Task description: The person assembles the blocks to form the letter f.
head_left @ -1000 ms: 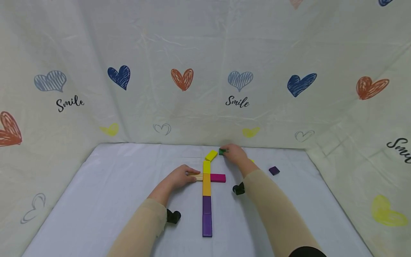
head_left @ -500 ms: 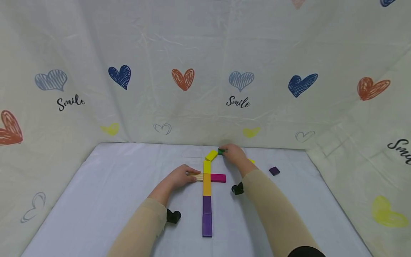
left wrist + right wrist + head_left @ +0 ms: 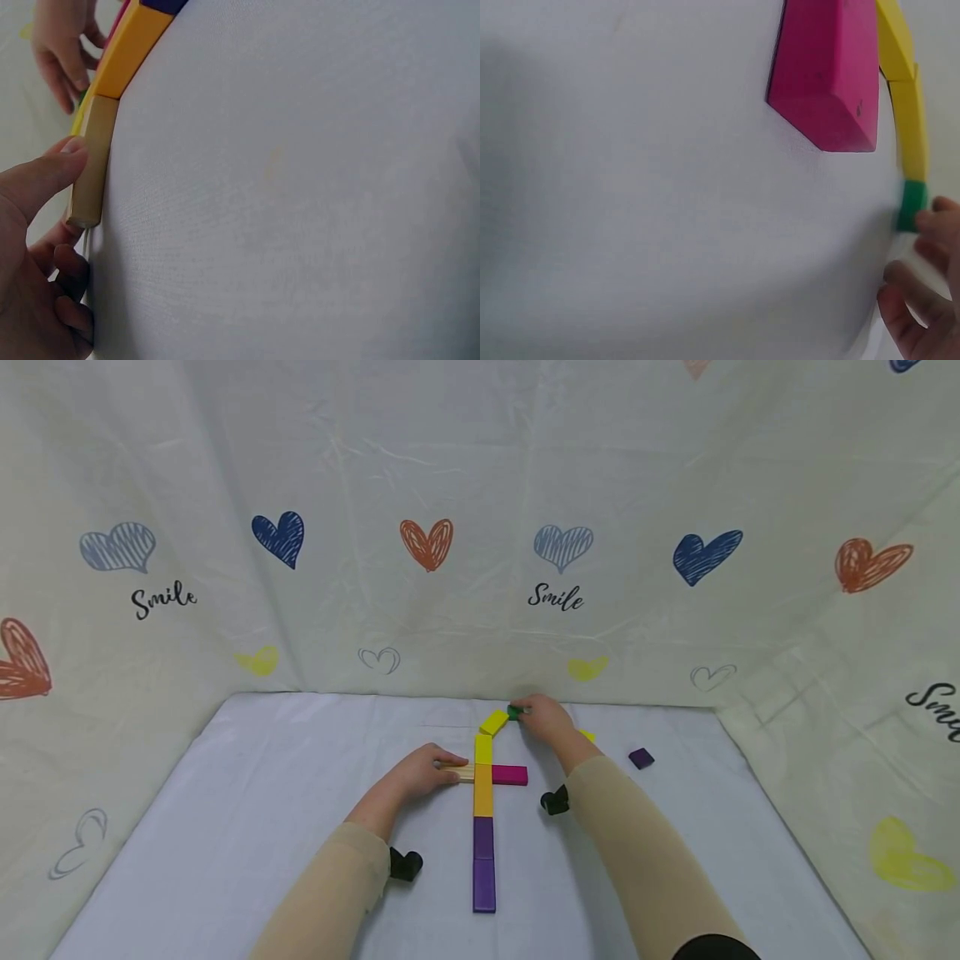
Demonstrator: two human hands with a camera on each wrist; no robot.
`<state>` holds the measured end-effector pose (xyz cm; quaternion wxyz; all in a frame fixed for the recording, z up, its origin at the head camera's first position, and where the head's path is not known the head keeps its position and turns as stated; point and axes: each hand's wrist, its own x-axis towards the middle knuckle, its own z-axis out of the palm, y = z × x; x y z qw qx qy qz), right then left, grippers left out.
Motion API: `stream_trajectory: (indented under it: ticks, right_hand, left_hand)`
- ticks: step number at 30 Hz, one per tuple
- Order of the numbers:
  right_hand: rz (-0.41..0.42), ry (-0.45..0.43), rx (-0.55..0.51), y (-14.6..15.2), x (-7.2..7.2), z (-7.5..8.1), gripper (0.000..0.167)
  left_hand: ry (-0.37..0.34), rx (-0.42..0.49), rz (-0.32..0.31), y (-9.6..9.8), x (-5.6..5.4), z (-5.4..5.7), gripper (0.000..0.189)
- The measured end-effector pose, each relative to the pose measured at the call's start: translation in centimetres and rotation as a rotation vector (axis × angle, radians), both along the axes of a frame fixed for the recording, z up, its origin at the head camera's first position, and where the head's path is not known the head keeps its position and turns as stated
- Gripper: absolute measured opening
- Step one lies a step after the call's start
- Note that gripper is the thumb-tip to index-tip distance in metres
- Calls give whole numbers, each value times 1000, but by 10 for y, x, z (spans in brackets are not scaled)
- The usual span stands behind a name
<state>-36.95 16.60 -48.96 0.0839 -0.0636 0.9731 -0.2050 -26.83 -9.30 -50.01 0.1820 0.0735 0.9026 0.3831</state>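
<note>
My left hand (image 3: 420, 772) pinches a plain wooden block (image 3: 97, 157) between thumb and fingers. That block butts against the left side of an orange block (image 3: 483, 791). Opposite it, a magenta block (image 3: 510, 775) sticks out to the right. Two purple blocks (image 3: 483, 860) continue the line toward the near side. Beyond the orange one lie a straight yellow block (image 3: 483, 748) and an angled yellow block (image 3: 493, 722). At the far end my right hand (image 3: 547, 720) holds a small green block (image 3: 912, 204) between its fingers, its end at the angled yellow block.
A loose dark purple block (image 3: 641, 758) lies to the right on the white cloth (image 3: 300, 777). Another yellow piece (image 3: 588, 736) is mostly hidden behind the right forearm. A heart-patterned sheet (image 3: 480, 627) rises right behind the blocks.
My right hand has slid the green block slightly left, closing the small gap to the angled yellow block. The left hand and the other blocks stay put.
</note>
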Motion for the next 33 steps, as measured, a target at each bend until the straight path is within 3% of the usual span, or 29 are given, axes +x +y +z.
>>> stream_trajectory:
  ticks: [15, 33]
  right_hand:
    - [-17, 28, -39, 13, 10, 11, 39]
    - [22, 70, -49, 65, 40, 26, 42]
  left_hand:
    - [-6, 0, -5, 0, 2, 7, 27]
    - [7, -34, -8, 6, 2, 9, 27]
